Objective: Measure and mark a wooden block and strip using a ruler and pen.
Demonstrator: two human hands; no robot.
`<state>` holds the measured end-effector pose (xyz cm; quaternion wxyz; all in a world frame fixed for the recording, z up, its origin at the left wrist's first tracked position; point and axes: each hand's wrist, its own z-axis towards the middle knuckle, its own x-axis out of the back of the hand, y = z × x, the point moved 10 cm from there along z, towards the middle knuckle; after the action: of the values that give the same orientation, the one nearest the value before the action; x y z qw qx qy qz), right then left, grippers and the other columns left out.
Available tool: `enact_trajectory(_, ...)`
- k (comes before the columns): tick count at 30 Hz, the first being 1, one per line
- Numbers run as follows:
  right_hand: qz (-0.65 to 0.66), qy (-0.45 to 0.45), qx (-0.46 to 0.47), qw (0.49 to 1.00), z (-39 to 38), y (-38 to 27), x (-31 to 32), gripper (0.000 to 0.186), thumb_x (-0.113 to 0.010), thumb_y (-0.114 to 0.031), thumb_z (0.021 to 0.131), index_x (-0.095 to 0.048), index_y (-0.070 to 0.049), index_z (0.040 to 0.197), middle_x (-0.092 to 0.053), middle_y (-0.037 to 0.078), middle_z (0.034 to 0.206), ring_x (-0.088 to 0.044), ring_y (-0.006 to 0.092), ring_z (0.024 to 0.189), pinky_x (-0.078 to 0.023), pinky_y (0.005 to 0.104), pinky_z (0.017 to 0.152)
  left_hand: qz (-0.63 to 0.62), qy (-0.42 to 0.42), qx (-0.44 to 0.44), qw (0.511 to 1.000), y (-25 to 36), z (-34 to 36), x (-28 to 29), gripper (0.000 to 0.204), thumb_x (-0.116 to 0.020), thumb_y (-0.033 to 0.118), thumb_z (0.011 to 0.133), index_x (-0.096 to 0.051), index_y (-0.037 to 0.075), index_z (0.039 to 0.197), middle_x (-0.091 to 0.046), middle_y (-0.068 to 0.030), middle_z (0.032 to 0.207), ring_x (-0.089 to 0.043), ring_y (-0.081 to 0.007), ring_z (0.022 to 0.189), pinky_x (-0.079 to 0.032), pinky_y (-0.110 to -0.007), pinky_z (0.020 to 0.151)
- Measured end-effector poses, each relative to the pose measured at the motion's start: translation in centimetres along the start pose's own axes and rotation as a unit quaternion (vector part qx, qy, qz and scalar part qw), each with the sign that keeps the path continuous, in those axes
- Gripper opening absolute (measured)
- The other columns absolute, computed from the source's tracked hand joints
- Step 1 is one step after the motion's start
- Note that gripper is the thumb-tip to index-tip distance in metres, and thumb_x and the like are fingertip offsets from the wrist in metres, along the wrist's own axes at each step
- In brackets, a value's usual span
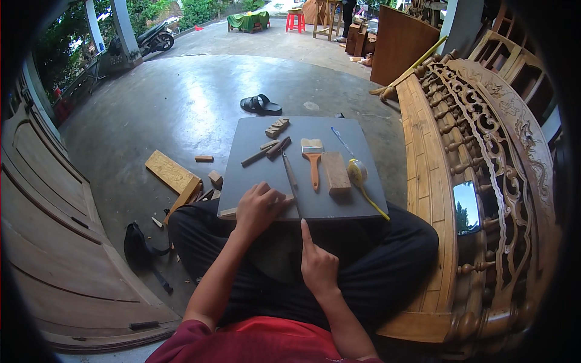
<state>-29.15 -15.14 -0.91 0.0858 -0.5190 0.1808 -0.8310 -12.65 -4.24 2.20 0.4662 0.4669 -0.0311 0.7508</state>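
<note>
My left hand (259,207) lies over a thin wooden strip (229,212) at the near edge of a grey board (345,209), its fingers pressed down on the strip. Below the edge, my right hand (319,265) is closed with the index finger stretched forward along a long thin-bladed tool (292,174). The tool reaches away across the board, past the right end of the strip; its grip is hidden in the hand. To its right lie a paintbrush (312,160), a wooden block (335,173) and a yellow tape measure (357,172).
Dark wooden pieces (257,155) and a notched block (277,127) lie on the board's far left. Offcuts (166,171) and a black strap (141,248) are on the floor at left. A sandal (261,105) sits beyond. A carved wooden bench (426,199) stands at right.
</note>
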Motion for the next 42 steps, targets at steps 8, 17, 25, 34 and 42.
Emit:
enact_trajectory(8, 0.003, 0.030, 0.013, 0.999, 1.1, 0.2, -0.1, 0.070, -0.065, -0.010, 0.101, -0.042, -0.020, 0.167, -0.061, 0.009, 0.063, -0.066, 0.0301, 0.054, -0.054, 0.0467, 0.055, -0.013, 0.001, -0.011, 1.000, 0.3, -0.1, -0.1, 0.018, -0.085, 0.031, 0.089, -0.080, 0.014, 0.091, -0.064, -0.0044, 0.090, -0.067, -0.0263, 0.087, -0.054, -0.041, 0.076)
enact_trajectory(17, 0.022, 0.020, -0.012, 0.999, -0.5, 0.8, 0.1, 0.065, -0.065, -0.011, 0.104, -0.046, -0.019, 0.165, -0.065, 0.012, 0.065, -0.067, 0.0329, 0.056, -0.054, 0.0471, 0.055, -0.011, 0.008, -0.014, 1.000, 0.3, 0.0, 0.1, 0.017, -0.086, 0.030, 0.088, -0.080, 0.014, 0.091, -0.065, -0.0031, 0.091, -0.067, -0.0251, 0.088, -0.055, -0.040, 0.077)
enact_trajectory(25, 0.010, 0.012, -0.016, 1.000, -0.5, 1.2, -0.4, 0.063, -0.063, -0.013, 0.105, -0.045, -0.020, 0.165, -0.069, 0.014, 0.071, -0.070, 0.0336, 0.061, -0.056, 0.0462, 0.058, -0.007, 0.010, -0.013, 1.000, 0.3, -0.1, -0.1, 0.015, -0.085, 0.028, 0.088, -0.080, 0.015, 0.090, -0.065, -0.0029, 0.091, -0.067, -0.0249, 0.088, -0.055, -0.041, 0.076)
enact_trajectory(34, 0.016, 0.003, -0.021, 1.000, -0.3, 1.2, -0.7, 0.065, -0.064, -0.013, 0.104, -0.044, -0.020, 0.166, -0.072, 0.014, 0.075, -0.071, 0.0338, 0.062, -0.057, 0.0467, 0.058, -0.007, 0.013, -0.015, 1.000, 0.4, -0.1, 0.1, 0.016, -0.082, 0.029, 0.089, -0.075, 0.015, 0.086, -0.064, -0.0036, 0.091, -0.067, -0.0270, 0.088, -0.054, -0.043, 0.077)
enact_trajectory(42, 0.019, 0.014, -0.017, 1.000, 0.7, 1.1, -0.6, 0.064, -0.062, -0.013, 0.105, -0.043, -0.020, 0.166, -0.072, 0.014, 0.074, -0.071, 0.0337, 0.062, -0.057, 0.0470, 0.059, 0.000, 0.010, -0.017, 1.000, 0.5, 0.0, -0.2, 0.015, -0.085, 0.029, 0.088, -0.080, 0.015, 0.090, -0.065, -0.0027, 0.091, -0.067, -0.0251, 0.089, -0.055, -0.041, 0.078)
